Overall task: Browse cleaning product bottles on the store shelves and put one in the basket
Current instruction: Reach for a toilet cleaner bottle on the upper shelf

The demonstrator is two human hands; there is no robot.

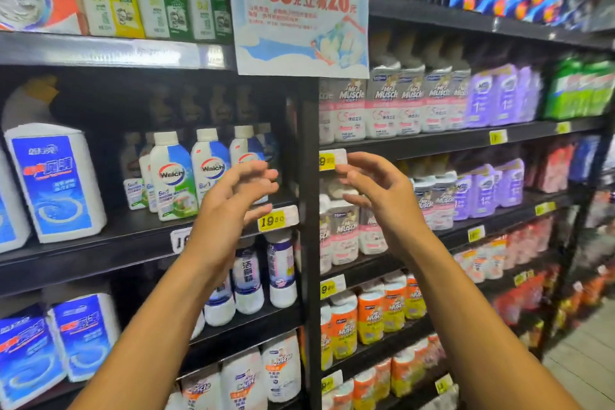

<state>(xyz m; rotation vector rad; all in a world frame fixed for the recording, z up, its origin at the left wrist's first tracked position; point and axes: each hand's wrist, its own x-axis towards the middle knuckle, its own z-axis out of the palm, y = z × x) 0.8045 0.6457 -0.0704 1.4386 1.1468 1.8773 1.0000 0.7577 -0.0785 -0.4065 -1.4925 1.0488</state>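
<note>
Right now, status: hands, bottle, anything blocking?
Left hand and right hand both open, raised, holding nothing. Walch bottles on shelf, none picked. Basket not in view. Nothing between hands and shelf.

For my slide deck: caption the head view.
Both empty hands, left hand and right hand, raised before shelves of Walch bottles and Mr Muscle bottles.

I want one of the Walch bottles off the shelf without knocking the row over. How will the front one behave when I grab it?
The front Walch bottle is tall with a narrow capped neck, so a push up high would probably tip it into the ones behind. Its glossy wrap looks smooth and maybe slippery. It looks unopened and probably full, so fairly heavy. Both the left hand and the right hand are empty.
</note>
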